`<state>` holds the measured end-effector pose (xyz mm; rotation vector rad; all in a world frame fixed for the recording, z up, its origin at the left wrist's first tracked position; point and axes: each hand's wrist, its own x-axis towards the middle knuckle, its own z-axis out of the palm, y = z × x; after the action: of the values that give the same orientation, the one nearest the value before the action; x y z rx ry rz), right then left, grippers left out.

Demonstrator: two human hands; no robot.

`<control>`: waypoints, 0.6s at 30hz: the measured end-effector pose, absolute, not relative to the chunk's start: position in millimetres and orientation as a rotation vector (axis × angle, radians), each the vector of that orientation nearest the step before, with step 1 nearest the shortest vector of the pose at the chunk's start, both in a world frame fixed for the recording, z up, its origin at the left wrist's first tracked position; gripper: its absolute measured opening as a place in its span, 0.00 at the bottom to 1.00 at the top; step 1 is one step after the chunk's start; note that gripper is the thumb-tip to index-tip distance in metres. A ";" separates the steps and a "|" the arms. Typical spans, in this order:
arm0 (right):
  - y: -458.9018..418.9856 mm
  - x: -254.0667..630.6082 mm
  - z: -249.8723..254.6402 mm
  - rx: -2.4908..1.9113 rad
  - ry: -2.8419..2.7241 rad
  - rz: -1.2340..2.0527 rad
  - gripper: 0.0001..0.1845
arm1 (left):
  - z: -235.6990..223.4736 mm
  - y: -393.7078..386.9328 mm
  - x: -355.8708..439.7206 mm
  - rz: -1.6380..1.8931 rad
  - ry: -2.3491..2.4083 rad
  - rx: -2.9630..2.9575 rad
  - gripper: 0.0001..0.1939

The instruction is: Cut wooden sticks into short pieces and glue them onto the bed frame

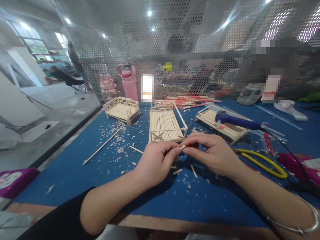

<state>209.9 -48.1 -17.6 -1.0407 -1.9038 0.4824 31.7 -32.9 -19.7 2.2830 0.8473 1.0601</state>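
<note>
My left hand (156, 163) and my right hand (215, 153) meet over the near middle of the table. Both are closed in a pinch on a short piece of wooden stick (183, 147). Just behind them stands a small bed-like frame of wooden sticks (163, 125) with crossed end rails. Below the fingers lie loose stick offcuts (194, 171). A similar small stick model (122, 110) stands at the left. On the right, a blue glue gun (237, 122) rests across another stick model (208, 116).
Yellow-handled pliers (265, 163) lie right of my right hand. One long stick (102, 146) and wood scraps are spread on the blue tabletop (75, 183). At the back are red-tipped sticks (190, 100), a pink bottle (129, 83), a glass jar (250, 94) and a perforated metal screen (150, 46).
</note>
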 end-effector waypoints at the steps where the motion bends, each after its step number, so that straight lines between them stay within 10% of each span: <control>1: -48.5 209.9 -17.1 -1.035 -1.911 0.466 0.06 | -20.4 -32.5 31.8 1.046 0.851 2.299 0.11; 6: -45.5 213.7 -20.3 -1.097 -1.937 0.294 0.07 | -22.7 -26.3 25.4 1.152 0.918 2.458 0.07; 10: -37.1 215.8 -28.1 -1.204 -1.860 0.071 0.09 | -14.4 -11.0 11.6 1.595 0.990 2.522 0.32; 18: -28.7 204.3 -36.5 -1.266 -1.927 -0.123 0.12 | 20.7 11.1 14.9 0.497 1.053 2.796 0.52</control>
<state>204.3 -28.7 -36.5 -1.2656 -1.9266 -0.1228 14.9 11.1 20.7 2.7960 1.0533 0.4975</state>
